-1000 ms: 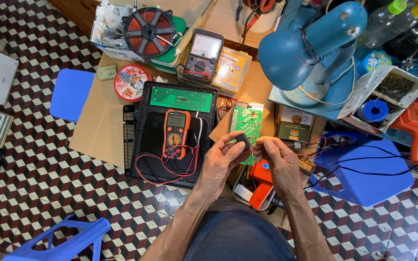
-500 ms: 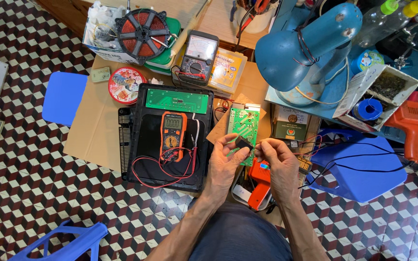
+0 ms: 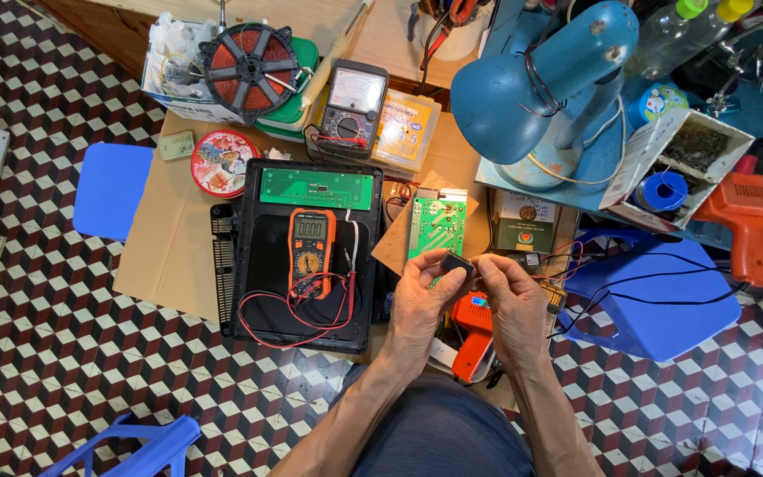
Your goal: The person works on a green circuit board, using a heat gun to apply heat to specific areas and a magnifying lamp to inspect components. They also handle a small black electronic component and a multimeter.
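On the left, an orange handheld multimeter (image 3: 309, 252) with red leads lies in a black plastic tray (image 3: 249, 256) on brown cardboard. Right of it, above a green circuit board (image 3: 437, 225), the left hand (image 3: 421, 305) pinches a small black rectangular component (image 3: 456, 263) between thumb and fingertips. The right hand (image 3: 514, 305) closes its fingers on the component's other end. A blue desk lamp (image 3: 540, 88) stands beyond.

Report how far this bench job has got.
Already done: black tray laid out with the green circuit board and the orange multimeter, its leads loose. In hand: left hand and right hand pinch a small black component. Left: it isn't on any board; second green board lies untouched.
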